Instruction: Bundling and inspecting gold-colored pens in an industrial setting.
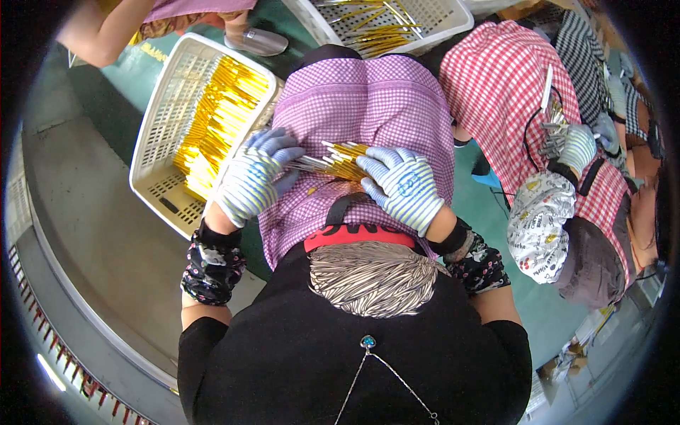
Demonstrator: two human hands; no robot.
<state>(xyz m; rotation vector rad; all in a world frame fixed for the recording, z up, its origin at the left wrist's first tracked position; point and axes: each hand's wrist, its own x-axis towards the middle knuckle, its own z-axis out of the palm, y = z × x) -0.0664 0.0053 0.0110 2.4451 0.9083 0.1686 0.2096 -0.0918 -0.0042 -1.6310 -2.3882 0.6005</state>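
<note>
A small bundle of slim gold sticks with silver-white ends (341,161) lies across my lap, over a purple checked apron (404,92). My left hand (251,176), in a striped knit glove, has its fingers and thumb closed about the silver ends at the left. At the gold end, my right hand (405,183), gloved alike, closes on the bundle with fingers and thumb. The sticks fan out a little between the two hands. Their exact kind cannot be made out. Just left of my left hand stands a cream plastic basket (152,134) heaped with gold sticks (230,106).
A second pale basket (453,18) holding gold and white sticks is ahead. On the right, a co-worker in a red checked apron (496,78) holds a silvery bundle (554,134) in a gloved hand. Another person's shoe (263,42) is near the left basket.
</note>
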